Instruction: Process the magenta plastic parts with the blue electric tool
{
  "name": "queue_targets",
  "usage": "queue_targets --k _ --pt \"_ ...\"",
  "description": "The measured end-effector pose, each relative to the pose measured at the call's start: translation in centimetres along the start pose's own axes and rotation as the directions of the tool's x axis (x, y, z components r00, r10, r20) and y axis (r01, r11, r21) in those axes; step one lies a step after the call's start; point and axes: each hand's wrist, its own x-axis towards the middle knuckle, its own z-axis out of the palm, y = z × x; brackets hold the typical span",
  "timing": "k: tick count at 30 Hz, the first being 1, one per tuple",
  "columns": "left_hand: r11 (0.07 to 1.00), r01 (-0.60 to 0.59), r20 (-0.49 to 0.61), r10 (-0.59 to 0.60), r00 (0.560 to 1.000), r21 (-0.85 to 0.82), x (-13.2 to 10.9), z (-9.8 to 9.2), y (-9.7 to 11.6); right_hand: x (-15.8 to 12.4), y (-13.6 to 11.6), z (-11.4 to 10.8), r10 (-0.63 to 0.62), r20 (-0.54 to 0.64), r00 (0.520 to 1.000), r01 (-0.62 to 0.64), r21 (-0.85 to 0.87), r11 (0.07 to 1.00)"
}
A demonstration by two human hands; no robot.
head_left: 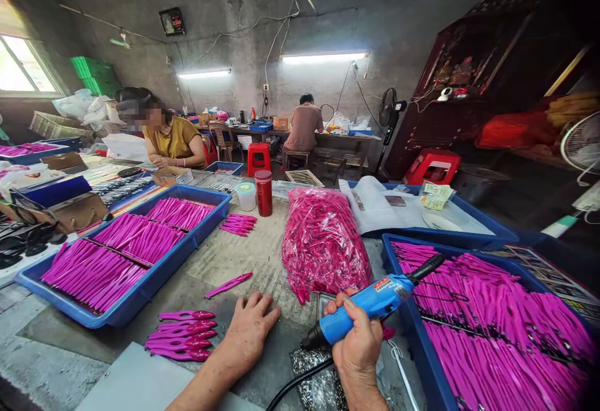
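Grey worktable (pixel 42 361), right hand (pixel 359 339) gripping blue power tool (pixel 363 314), axis slanted, nose toward lower left, left hand (pixel 250 330) spread

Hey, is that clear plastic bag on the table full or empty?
Full, or nearly: the clear plastic bag bulges with dark-pink pieces showing through it.

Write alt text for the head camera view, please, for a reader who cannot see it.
A right hand holds a blue electric screwdriver over a worktable; the left hand rests on its surface. Blue trays of magenta plastic pieces flank a clear bag of similar pieces, and two other people are in the background.
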Motion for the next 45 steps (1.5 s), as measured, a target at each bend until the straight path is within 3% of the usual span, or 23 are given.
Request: queue_targets --k 5,10,15,23,35,45 --pt "0.999 -0.051 0.024 0.051 0.998 -0.015 -1.0 0.2 0.2 0.0 0.0 0.1 0.010 -0.012 1.000 -0.009 0.012 1.000" --pt "0.997 0.072 0.016 -0.072 0.997 -0.014 -1.3 -0.2 0.1 0.0 -0.2 0.2 0.023 -0.014 1.000 -0.023 0.011 1.000" --pt "0.998 0.069 0.036 -0.069 0.997 -0.014 -1.6 0.0 0.2 -0.1 -0.4 0.4 0.016 -0.028 0.999 -0.016 0.009 1.000" --pt "0.984 0.180 0.043 -0.180 0.983 0.011 -2.2 0.4 0.4 0.0 -0.3 0.3 0.001 -0.021 1.000 -0.001 -0.002 1.000" --pt "0.998 0.062 0.122 -0.060 0.991 -0.016 -2.8 1.5 1.0 0.0 -0.3 0.3 0.029 -0.037 0.999 -0.028 0.028 0.999" --pt "0.998 0.060 -0.029 -0.059 0.998 0.015 -3.8 2.5 0.1 0.1 -0.2 0.1 0.024 -0.020 1.000 -0.023 0.019 1.000"
